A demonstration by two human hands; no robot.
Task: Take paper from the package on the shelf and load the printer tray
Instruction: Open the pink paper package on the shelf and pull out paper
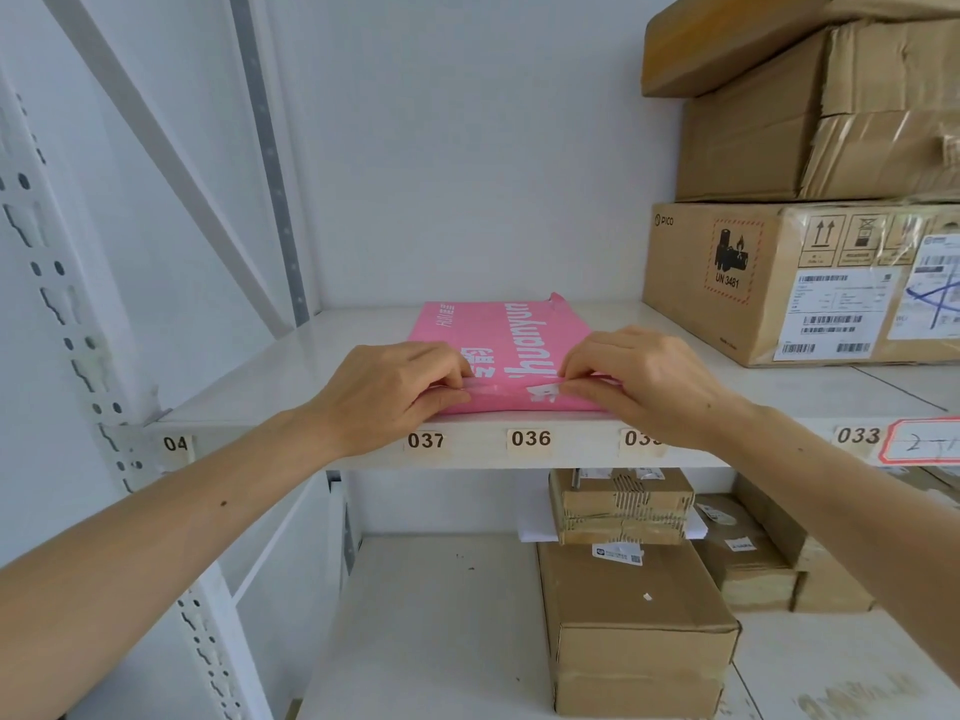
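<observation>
White metal shelf (249,387); hands (524,379) pinching glossy pink package (498,330).

- Printed box (800,283) with hazard sticker
- Taped boxes (810,96) stacked on top of it
- More cardboard boxes (634,626) one level below it
- Number labels (530,439) below-left of it

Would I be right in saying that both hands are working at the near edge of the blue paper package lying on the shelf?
Not quite: the head view shows the paper package is pink, not blue. The left hand and right hand are indeed at its near edge on the shelf.
</observation>
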